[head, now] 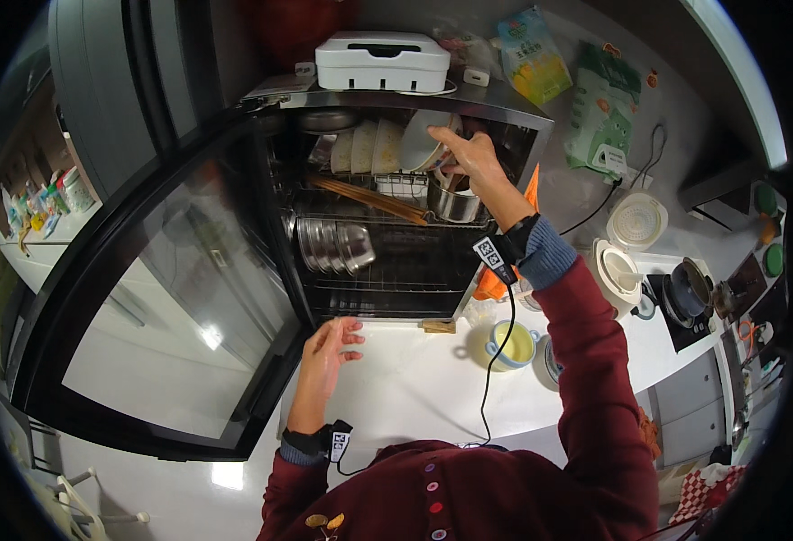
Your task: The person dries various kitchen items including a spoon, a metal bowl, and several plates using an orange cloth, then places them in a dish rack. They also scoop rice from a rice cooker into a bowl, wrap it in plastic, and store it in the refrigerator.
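My right hand (467, 159) is at the upper rack of a dish cabinet (396, 312), its fingers and thumb around the rim of a white bowl (420, 145). Speckled bowls (386, 147) stand on edge to the left of it. Below my right hand a stainless steel cup (455, 203) holds utensils, and wooden chopsticks (369, 198) lie slanting beside it. Stacked metal bowls (335, 245) rest on the lower rack. My left hand (332, 348) is empty, fingers apart, over the white counter near the cabinet's lower left corner.
The glass cabinet door (166, 291) stands open at left. A yellow pot with blue handles (513, 345) is on the counter (396, 399), near a small wooden block (438, 326). A white box (383, 62) sits atop the cabinet. A white appliance (616, 274) and a dark pan (691, 287) are at right.
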The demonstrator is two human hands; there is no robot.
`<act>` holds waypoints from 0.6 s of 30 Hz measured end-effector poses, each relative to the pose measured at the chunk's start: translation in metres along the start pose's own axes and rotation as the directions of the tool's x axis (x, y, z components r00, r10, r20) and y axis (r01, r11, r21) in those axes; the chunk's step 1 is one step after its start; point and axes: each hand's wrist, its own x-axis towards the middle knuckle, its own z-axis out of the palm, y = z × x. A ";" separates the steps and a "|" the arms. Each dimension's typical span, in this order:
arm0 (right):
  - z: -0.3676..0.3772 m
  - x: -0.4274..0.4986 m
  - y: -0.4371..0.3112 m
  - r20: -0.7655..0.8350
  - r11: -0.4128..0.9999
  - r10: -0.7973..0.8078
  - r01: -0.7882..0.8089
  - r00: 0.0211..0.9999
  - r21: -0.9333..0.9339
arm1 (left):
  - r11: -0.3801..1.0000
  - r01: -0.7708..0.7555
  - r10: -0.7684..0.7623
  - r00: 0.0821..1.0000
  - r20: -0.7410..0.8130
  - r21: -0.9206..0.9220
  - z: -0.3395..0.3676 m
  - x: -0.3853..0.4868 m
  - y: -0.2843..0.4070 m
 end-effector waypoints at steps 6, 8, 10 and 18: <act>0.018 0.046 0.008 -0.101 0.872 0.001 -0.050 0.995 -0.486 | 0.997 0.073 -0.074 0.996 -0.054 -0.029 -0.023 -0.021 -0.028; 0.027 0.053 0.011 -0.162 0.787 -0.110 -0.013 0.981 -0.617 | 0.997 0.079 -0.081 0.995 -0.060 -0.023 -0.028 -0.028 -0.034; 0.033 0.063 0.015 -0.123 0.714 -0.217 0.071 0.969 -0.696 | 0.996 0.083 -0.085 0.993 -0.080 -0.024 -0.033 -0.035 -0.039; 0.061 0.117 0.050 -0.122 0.643 -0.319 0.120 0.940 -0.756 | 0.990 0.119 -0.133 0.971 -0.199 -0.080 -0.057 -0.058 -0.057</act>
